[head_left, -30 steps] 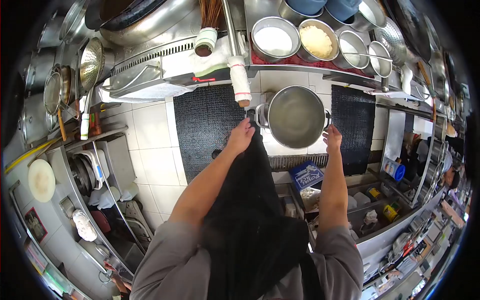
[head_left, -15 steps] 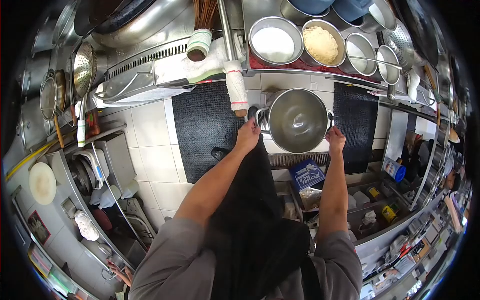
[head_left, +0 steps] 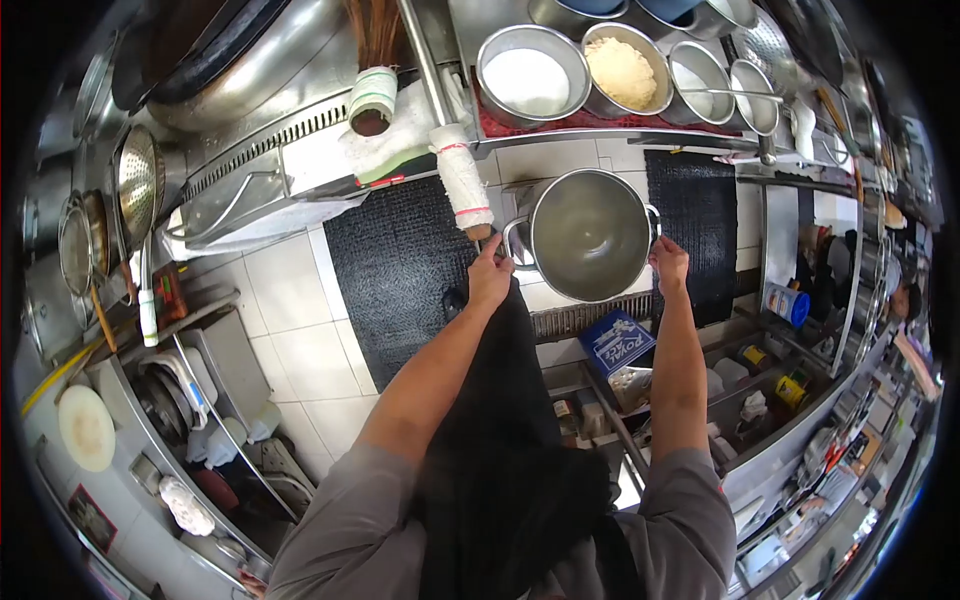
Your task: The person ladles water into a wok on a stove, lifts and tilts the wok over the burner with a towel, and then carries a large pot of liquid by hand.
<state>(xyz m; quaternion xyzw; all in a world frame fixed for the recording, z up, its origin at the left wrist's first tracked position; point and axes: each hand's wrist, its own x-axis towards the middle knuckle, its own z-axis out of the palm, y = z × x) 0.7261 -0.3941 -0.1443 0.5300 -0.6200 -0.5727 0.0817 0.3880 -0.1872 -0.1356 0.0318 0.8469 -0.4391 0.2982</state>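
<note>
A large round metal pot [head_left: 591,235] with a cloudy liquid in it hangs between my hands above the floor. On its left side my left hand [head_left: 490,275] has its fingers closed round the loop handle. The opposite handle is gripped by my right hand [head_left: 669,264]. Just above my left hand, a long tool's cloth-wrapped handle [head_left: 461,180] sticks out over the counter edge.
On the counter stand metal bowls, one with white powder [head_left: 528,82] and one with yellowish powder [head_left: 622,72]. A bamboo brush [head_left: 373,98] lies left of them. Black mats [head_left: 390,270] cover parts of the floor. A blue box [head_left: 617,343] is below the pot.
The view has shifted and turned slightly, so the counter and bowls appear further left and higher. The pot remains held in both hands.
</note>
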